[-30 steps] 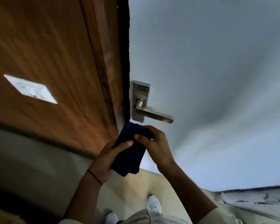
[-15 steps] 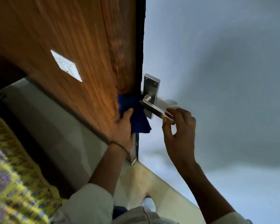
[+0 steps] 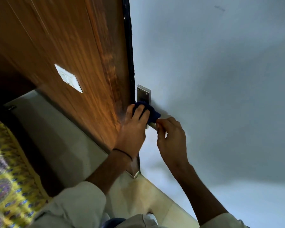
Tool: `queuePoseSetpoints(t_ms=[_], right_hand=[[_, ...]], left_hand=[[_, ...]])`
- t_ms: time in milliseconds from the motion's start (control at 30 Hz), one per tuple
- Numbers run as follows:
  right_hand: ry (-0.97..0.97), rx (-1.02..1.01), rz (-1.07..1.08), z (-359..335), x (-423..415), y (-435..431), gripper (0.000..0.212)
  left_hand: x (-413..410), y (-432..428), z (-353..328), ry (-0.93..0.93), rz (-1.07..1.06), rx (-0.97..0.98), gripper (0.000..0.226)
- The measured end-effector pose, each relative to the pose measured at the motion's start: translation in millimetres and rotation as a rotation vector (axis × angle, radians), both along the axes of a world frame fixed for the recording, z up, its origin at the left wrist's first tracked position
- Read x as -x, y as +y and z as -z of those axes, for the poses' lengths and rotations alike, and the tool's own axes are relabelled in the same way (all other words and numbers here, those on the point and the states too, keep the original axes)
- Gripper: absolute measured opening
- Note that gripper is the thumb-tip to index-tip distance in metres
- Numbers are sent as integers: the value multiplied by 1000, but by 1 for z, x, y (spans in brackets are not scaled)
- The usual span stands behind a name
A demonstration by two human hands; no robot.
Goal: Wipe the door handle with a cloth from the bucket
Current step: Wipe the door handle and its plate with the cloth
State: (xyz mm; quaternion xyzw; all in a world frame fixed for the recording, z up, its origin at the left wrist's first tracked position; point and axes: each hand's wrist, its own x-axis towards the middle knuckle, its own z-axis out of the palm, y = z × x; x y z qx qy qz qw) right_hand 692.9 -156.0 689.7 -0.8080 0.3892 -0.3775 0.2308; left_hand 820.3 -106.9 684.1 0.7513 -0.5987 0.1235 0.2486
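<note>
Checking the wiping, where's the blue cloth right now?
In the head view, centre frame: the blue cloth is pressed by the left hand onto the door handle, below its metal plate.

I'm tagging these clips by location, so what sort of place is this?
Probably a room in a home, likely a bedroom. A pale door with a metal lever handle sits beside wood panelling carrying a white switch plate, and a yellow patterned bedspread-like fabric lies at lower left.

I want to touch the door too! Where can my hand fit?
Free: the pale grey door right of the steel back plate. Crowded: the lever, where the left hand presses the dark blue cloth and the right hand pinches its end.
</note>
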Motion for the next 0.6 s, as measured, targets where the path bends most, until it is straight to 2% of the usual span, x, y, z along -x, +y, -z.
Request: queuePoseSetpoints(t_ms=[100,167,233,300,367,400,467,533,600], right_hand=[[27,-13,-17,1,3,-3,17],[22,-31,-29,1,3,-5,16],[-2,-55,-39,1,4,-6,15],[-40,-80,-45,0,4,-5,16],[-75,-92,-53,-1,4,-4,15],[-84,-96,-57,-1,4,-4,15],[-90,-97,-62,0,3,-5,15],[-82,-91,-59,2,3,-4,16],[-72,-84,-52,2,4,-3,16]], left_hand=[[-22,-7,-14,-142,53,-34,50],[-22,-11,-19,-36,-3,27,45],[-15,-12,-14,346,-182,177,36],[-6,-12,-4,890,-402,342,28],[8,-9,5,1524,-413,415,22],[12,-8,9,1761,-372,391,20],[10,-6,8,2022,-272,337,18],[2,-9,5,2150,-213,315,31],[-1,-14,3,2228,-221,315,27]])
